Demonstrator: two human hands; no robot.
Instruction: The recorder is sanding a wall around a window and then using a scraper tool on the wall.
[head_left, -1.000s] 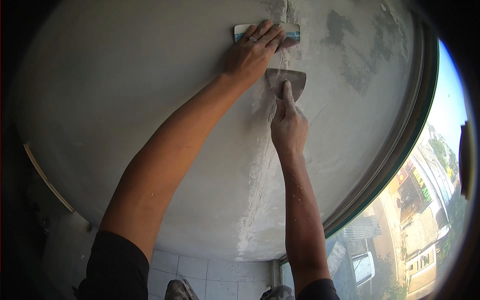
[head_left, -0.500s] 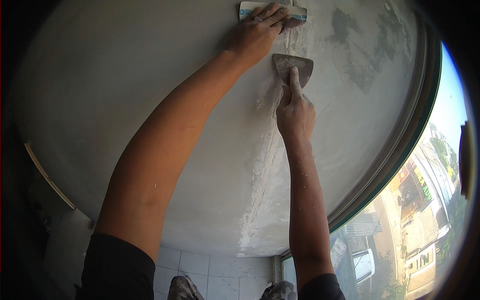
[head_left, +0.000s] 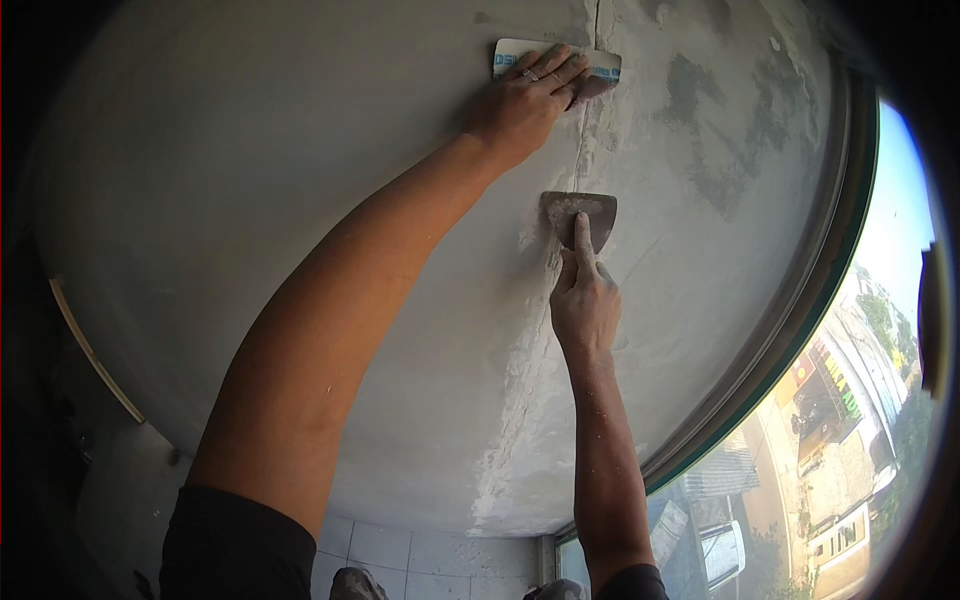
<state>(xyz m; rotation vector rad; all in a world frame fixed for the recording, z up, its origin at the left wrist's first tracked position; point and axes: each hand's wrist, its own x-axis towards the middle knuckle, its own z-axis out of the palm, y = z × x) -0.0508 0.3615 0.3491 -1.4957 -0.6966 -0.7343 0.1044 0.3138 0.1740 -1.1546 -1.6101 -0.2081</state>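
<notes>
Wall (head_left: 330,200): grey plaster fills most of our view, split lengthwise by a crack (head_left: 579,150).
Surroundings: a window frame (head_left: 856,190) curves well to the right of the crack, and a tiled floor (head_left: 435,560) shows below its lower end.
Right hand (head_left: 585,300): fingers curl closed around the putty knife (head_left: 599,214), the index finger lying straight along its blade; we cannot see the handle inside the palm.
Putty knife: its blade lies across the crack (whether its edge presses the plaster, we cannot tell).
Left hand (head_left: 525,110): just left of the crack, nearly straight fingers close over a white card (head_left: 510,50) and hold it; the thumb is hidden.
White card: it reaches over the crack, above the putty knife, with a brownish patch at its lower right.
Done so far: pale residue (head_left: 497,475) lines the crack's lower run, so we judge that stretch worked at least once.
Left over: a dark line shows in the crack's upper run, which looks unfilled to us; we put the work at partway.
</notes>
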